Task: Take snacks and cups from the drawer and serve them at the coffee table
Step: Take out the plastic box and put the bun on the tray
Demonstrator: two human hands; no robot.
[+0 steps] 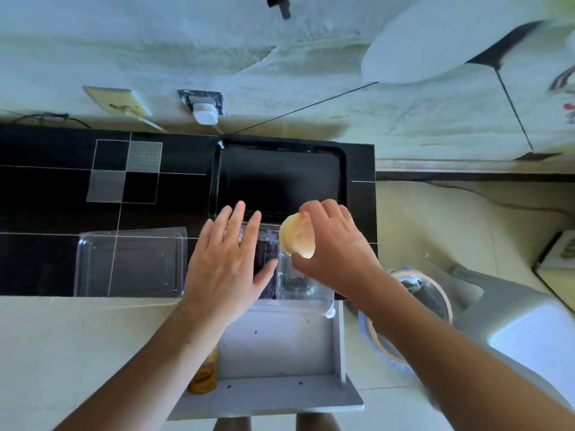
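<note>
Two clear plastic containers [305, 284] sit on the black counter [46, 188]; the right one holds dark snacks. Right hand [333, 244] pinches a pale round pastry [297, 241] above it. Left hand [227, 259] hovers flat, fingers spread. Open drawer [280, 368] holds a yellow can [203, 374]; black tray [280, 178] lies behind.

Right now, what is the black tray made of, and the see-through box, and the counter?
The black tray looks like glossy plastic or coated metal; its rim shines, but I cannot tell which. The see-through box seems to be thin clear plastic, since you can see through its walls. Its lid looks the same. The counter appears to be shiny black tile, with pale grout lines between squares.
</note>
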